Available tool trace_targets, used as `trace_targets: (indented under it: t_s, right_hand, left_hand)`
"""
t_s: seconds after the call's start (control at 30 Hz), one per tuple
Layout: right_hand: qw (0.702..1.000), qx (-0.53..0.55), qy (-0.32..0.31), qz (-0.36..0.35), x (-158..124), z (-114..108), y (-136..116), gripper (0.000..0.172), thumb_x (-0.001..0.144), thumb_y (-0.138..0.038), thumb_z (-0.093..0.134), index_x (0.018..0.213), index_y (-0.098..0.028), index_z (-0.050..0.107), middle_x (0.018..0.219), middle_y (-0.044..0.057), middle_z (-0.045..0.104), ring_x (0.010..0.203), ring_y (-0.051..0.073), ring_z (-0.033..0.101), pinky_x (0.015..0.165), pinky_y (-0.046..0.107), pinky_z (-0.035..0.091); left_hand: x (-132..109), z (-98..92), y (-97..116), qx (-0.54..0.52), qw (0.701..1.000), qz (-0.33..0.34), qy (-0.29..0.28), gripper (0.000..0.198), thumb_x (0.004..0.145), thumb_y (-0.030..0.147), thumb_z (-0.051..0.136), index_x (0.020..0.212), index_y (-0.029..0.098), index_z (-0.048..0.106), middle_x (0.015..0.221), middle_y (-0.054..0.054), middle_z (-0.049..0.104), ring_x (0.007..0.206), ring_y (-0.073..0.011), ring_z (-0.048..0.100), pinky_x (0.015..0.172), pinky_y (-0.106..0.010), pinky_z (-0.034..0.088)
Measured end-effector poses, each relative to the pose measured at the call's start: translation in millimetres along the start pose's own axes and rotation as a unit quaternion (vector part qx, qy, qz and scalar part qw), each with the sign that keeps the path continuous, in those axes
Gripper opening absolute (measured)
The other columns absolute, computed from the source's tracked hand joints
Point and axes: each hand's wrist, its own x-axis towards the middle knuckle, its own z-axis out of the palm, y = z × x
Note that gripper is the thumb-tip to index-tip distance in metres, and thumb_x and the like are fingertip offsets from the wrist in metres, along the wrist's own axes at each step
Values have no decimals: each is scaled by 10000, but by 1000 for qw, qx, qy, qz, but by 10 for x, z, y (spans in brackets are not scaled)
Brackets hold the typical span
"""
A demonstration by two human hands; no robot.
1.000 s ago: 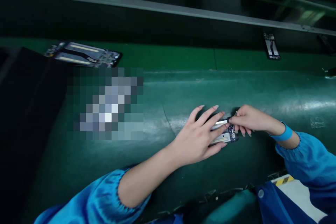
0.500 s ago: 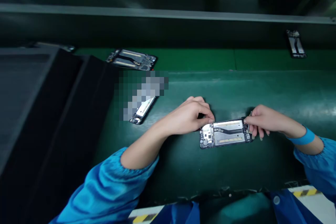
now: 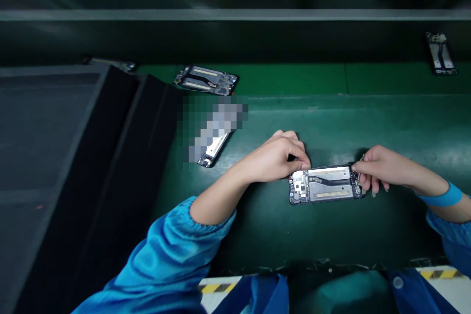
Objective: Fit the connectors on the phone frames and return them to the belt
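An opened phone frame [image 3: 326, 184] with bare circuit parts lies flat on the green belt [image 3: 331, 122] in front of me. My left hand [image 3: 280, 157] is curled, its fingertips pinching the frame's upper left corner. My right hand [image 3: 376, 167] pinches a small thin metal tool [image 3: 361, 159] at the frame's right end, fingers closed around it. Blue sleeves cover both arms, and a blue band sits on my right wrist.
A second phone frame [image 3: 214, 148] lies to the left on the belt, partly blurred out. Two more frames rest farther back: one [image 3: 206, 80] at centre left, one [image 3: 440, 53] at far right. A large black sloped panel [image 3: 73, 167] fills the left side.
My left hand lifted off the frame's middle and curled onto its left corner, uncovering the frame. The view swung left, showing the black panel and the second frame.
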Motion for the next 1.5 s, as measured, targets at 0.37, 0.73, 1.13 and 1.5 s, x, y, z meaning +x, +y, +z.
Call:
trace_targets:
  t_s: [0.37,0.73,1.13,1.5]
  right_hand:
    - [1000,2,6,4,-5,7,-24,393,935,-163,535,580,-114,697,645,123,733,480,131,675,335,121,415]
    - [1000,14,7,3,31,26,-14,370,911,-164,534,580,-118,693,613,103,722,455,128,664,313,119,400]
    - [1000,27,5,-12,36,26,-15,342,889,-153,542,579,-126,685,601,94,716,459,138,668,306,122,391]
    - [999,27,17,-13,45,57,-9,346,892,-183,560,576,-129,690,582,83,705,456,126,656,317,116,396]
  left_hand:
    - [62,21,42,20,1000,7,-2,120,904,202,689,868,251,792,895,15,755,935,-197,554,941,-355,317]
    - [473,149,239,52,997,47,-30,168,897,154,643,860,248,778,916,21,753,916,-184,566,904,-361,304]
    - [666,212,410,67,996,50,-34,210,871,141,581,846,234,768,903,-7,740,914,-209,584,884,-381,316]
    - [661,303,495,88,996,24,-3,174,888,160,580,863,218,741,873,-15,714,920,-218,602,835,-363,337]
